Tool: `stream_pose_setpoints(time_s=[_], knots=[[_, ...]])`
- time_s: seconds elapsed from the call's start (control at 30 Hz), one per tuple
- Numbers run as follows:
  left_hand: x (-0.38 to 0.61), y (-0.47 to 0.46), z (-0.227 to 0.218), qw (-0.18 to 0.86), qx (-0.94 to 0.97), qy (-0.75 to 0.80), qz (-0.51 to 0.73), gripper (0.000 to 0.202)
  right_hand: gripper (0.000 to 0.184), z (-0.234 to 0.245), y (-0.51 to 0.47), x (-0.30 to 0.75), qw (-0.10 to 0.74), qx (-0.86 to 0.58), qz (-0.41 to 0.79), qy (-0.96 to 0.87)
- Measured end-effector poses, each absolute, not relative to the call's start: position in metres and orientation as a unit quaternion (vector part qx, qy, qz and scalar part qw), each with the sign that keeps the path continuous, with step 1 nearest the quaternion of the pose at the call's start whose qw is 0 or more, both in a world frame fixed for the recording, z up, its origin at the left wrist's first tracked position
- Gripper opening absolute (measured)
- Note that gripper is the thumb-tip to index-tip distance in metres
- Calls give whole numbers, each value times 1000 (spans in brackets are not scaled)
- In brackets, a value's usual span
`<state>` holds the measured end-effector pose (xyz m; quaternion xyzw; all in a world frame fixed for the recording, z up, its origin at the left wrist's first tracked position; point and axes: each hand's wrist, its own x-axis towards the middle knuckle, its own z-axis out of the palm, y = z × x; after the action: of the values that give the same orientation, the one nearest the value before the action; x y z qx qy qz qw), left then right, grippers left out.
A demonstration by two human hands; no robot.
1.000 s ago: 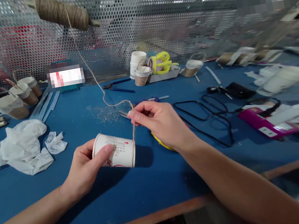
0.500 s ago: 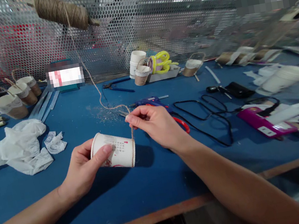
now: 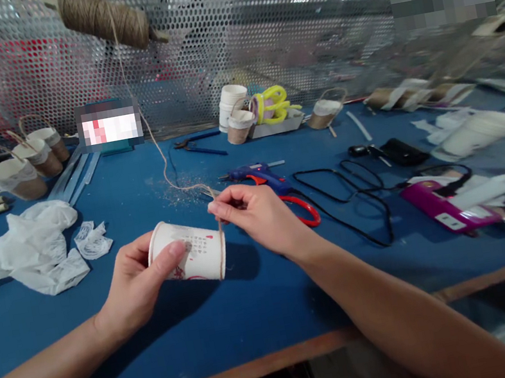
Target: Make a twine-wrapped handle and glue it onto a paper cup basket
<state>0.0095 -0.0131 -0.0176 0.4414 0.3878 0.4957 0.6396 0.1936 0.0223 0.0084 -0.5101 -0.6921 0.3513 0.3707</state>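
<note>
My left hand (image 3: pixel 134 281) grips a white paper cup (image 3: pixel 192 255) lying on its side just above the blue table (image 3: pixel 253 306). The thumb presses on the cup's printed wall. My right hand (image 3: pixel 257 214) pinches brown jute twine (image 3: pixel 153 141) right beside the cup's rim. The twine runs from the cup's rim edge up through my fingers to a spool (image 3: pixel 102 17) hanging on the perforated metal screen. A blue glue gun (image 3: pixel 257 172) and red-handled scissors (image 3: pixel 304 209) lie just behind my right hand.
Twine-wrapped cups with handles (image 3: pixel 17 168) stand at the back left, more cups (image 3: pixel 237 117) and yellow rings at the back middle. Crumpled white plastic (image 3: pixel 24 252) lies left. A black cord (image 3: pixel 356 197), a magenta tool (image 3: pixel 441 204) and paper scraps crowd the right. The table's wooden front edge (image 3: pixel 265 369) is near.
My right hand has slid left and down toward the cup with the twine, uncovering the glue gun and scissors behind it. The left hand and cup shifted slightly left.
</note>
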Motion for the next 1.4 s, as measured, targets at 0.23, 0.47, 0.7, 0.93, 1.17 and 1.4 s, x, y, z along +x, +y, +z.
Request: stream_pose_setpoints(time_s=[0.23,0.47,0.7,0.93,1.17,1.4], knots=[[9,-13,-14,633,433,392,508,17,25,6,21,192,360,-508,358,-696],[9,-13,-16,617,446,398,512,18,23,5,21,190,341,-509,362,-702],[9,-11,-17,618,446,404,506,19,23,0,22,187,322,-512,366,-707],[9,-2,-21,599,433,408,536,17,27,-11,34,195,288,-587,235,-719],[7,3,-28,534,485,412,556,20,31,10,19,201,322,-452,378,-741],[8,4,-28,536,486,411,555,18,12,17,9,191,275,-433,403,-758]])
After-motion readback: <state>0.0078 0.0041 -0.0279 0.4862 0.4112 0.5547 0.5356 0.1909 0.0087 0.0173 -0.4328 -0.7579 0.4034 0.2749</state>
